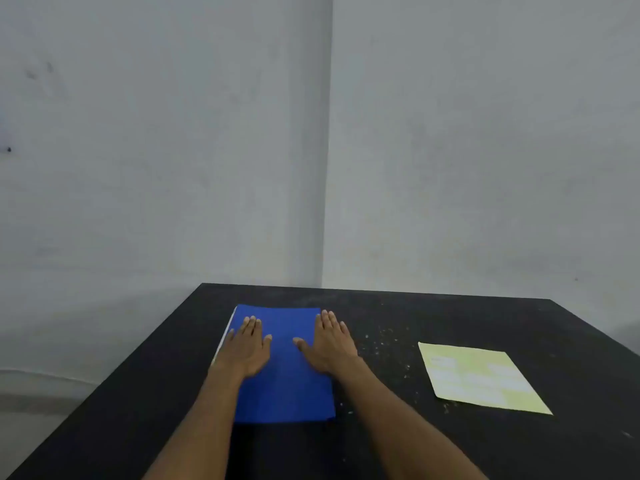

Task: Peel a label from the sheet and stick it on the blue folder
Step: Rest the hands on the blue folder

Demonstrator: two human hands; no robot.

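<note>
A blue folder (285, 382) lies flat on the black table, left of centre. My left hand (246, 346) rests palm down on its left part, fingers together and pointing away. My right hand (330, 342) lies palm down along the folder's right edge, thumb spread onto the blue cover. Neither hand holds anything. The pale yellow label sheet (479, 377), with faint white labels on it, lies flat to the right, well apart from both hands.
The black table (398, 313) carries small white specks between the folder and the sheet. Its far edge meets a grey wall corner. The left table edge runs diagonally, with floor beyond it.
</note>
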